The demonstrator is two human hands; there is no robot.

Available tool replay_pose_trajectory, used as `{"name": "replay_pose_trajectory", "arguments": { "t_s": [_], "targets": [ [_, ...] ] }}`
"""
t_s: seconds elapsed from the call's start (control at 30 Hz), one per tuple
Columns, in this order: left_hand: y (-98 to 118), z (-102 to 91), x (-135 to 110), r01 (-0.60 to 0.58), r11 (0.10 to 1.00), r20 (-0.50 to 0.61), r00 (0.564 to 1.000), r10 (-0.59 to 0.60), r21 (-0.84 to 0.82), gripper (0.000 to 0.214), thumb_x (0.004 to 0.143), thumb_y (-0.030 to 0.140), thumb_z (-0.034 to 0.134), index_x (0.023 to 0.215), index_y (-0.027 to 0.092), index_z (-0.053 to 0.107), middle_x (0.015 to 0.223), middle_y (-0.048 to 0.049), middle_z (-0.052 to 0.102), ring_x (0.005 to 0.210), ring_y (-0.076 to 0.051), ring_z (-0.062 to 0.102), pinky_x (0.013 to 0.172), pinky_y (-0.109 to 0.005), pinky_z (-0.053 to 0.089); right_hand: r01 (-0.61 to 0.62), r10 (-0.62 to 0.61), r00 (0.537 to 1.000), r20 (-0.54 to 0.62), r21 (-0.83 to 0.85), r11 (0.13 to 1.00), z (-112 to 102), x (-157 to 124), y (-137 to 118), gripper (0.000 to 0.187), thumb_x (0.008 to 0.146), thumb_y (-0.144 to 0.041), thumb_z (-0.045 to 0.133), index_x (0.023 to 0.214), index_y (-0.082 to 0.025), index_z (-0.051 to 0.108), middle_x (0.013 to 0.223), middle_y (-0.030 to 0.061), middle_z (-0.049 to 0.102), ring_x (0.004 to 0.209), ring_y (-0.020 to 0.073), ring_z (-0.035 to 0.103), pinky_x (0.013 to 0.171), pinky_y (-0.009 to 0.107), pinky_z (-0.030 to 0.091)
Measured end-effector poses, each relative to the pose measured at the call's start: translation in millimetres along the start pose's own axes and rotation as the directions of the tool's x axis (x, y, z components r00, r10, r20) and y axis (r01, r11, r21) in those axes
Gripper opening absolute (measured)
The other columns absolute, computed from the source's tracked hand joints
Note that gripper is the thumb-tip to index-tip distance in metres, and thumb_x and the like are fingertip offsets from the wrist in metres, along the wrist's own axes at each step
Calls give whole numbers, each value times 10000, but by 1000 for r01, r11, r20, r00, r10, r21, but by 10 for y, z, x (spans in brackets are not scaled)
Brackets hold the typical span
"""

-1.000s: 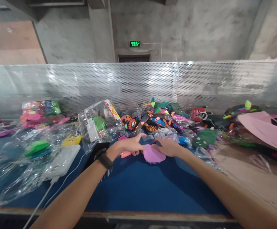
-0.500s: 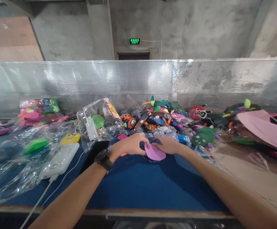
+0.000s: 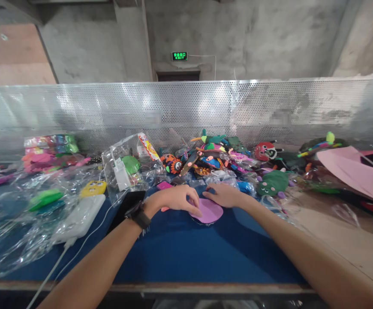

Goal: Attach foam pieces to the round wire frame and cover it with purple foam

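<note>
A flat, rounded purple clay piece [image 3: 210, 211] lies over the blue tabletop in front of me, a thin pale edge showing beneath its near side. My left hand [image 3: 180, 201], with a dark watch on the wrist, has its fingers curled down onto the left edge of the piece, thumb and fingertips close together. At the far edge, my right hand [image 3: 227, 195] reaches in from the right, its fingers apart and their tips near the rim. Whether its fingertips touch the piece is hard to tell.
Behind my hands sits a heap of colourful clay figures [image 3: 210, 159]. A white power bank [image 3: 79, 219] with a cable, a yellow clay face [image 3: 93, 189] and clear plastic wrap lie left. A green clay figure [image 3: 272, 183] and large pink sheet [image 3: 356, 174] are right. A perforated metal screen [image 3: 186, 103] stands behind.
The purple piece has gone from partly lifted and bent to lying flatter. My left fingers have moved down onto its left side. My right fingers have loosened from it.
</note>
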State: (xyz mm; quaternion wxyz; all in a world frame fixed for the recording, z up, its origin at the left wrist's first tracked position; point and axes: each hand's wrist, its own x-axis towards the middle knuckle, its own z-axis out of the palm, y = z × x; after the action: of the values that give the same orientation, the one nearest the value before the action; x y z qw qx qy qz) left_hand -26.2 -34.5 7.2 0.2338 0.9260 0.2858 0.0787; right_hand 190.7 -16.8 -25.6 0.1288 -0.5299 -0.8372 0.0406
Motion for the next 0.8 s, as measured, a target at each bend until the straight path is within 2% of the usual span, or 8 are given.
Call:
{"name": "replay_pose_trajectory", "arguments": {
  "t_s": [0.1, 0.2, 0.3, 0.4, 0.5, 0.57, 0.7, 0.8],
  "targets": [
    [-65, 50, 36, 68, 997, -65, 996, -65, 42, 364, 633, 539, 693, 819, 227, 706, 985, -38, 604, 868, -194, 568, 723, -250, 404, -28, 28, 999, 18, -1, 1000, -34, -9, -11, 377, 887, -484, 415, 979, -195, 639, 887, 89, 696, 817, 233, 640, 662, 281, 405],
    [-115, 101, 46, 127, 987, -126, 985, -114, 97, 627, 553, 615, 708, 1064, 260, 631, 1145, -62, 543, 994, -250, 536, 771, -283, 414, -45, 43, 997, 66, 19, 999, -47, -9, -8, 339, 897, -435, 411, 995, -195, 631, 767, 61, 690, 671, 184, 638, 627, 261, 404],
    [-131, 162, 35, 137, 985, -100, 987, -126, 107, 905, 557, 650, 688, 1341, 301, 401, 1370, -94, 398, 1195, -308, 423, 911, -348, 377, -1, 0, 1000, 24, 1, 1000, -32, 2, 12, 295, 888, -390, 436, 993, -197, 633, 838, 69, 694, 768, 192, 641, 685, 265, 407],
    [-94, 238, 27, 152, 983, -23, 988, -150, 104, 1066, 585, 697, 634, 1451, 268, 185, 1482, -128, 254, 1319, -344, 281, 1018, -411, 293, 23, -23, 1000, 2, -22, 999, -4, 10, 34, 283, 876, -383, 448, 967, -190, 634, 921, 87, 688, 896, 225, 622, 735, 282, 400],
    [-16, 312, 28, 181, 972, 66, 979, -192, 148, 1122, 629, 769, 516, 1478, 203, 46, 1532, -134, 107, 1379, -353, 147, 1075, -460, 211, 14, -14, 1000, -4, -38, 999, 25, 7, 42, 279, 865, -369, 450, 997, -190, 619, 937, 93, 679, 906, 243, 610, 717, 292, 402],
    [30, 357, 30, 187, 964, 88, 974, -207, 190, 1119, 657, 798, 433, 1478, 168, 5, 1540, -128, 47, 1394, -344, 89, 1095, -473, 169, 1, -1, 1000, -15, -44, 999, 40, 0, 41, 288, 862, -361, 446, 1029, -189, 605, 918, 98, 675, 874, 245, 609, 690, 296, 406],
    [39, 432, 37, 196, 949, 47, 976, -214, 247, 1094, 665, 816, 378, 1479, 165, 46, 1538, -127, 64, 1395, -342, 92, 1103, -486, 142, 13, -14, 999, -34, -35, 999, 25, -9, 33, 270, 855, -344, 450, 1011, -187, 604, 889, 99, 677, 851, 241, 617, 689, 301, 422],
    [11, 447, 40, 197, 949, 28, 977, -210, 246, 1092, 646, 813, 415, 1477, 185, 87, 1533, -127, 103, 1388, -353, 120, 1092, -492, 168, -29, 22, 996, 81, 79, 996, -43, -13, 30, 262, 867, -316, 420, 1016, -178, 585, 792, 81, 684, 667, 192, 641, 602, 272, 442]
  ]
}}
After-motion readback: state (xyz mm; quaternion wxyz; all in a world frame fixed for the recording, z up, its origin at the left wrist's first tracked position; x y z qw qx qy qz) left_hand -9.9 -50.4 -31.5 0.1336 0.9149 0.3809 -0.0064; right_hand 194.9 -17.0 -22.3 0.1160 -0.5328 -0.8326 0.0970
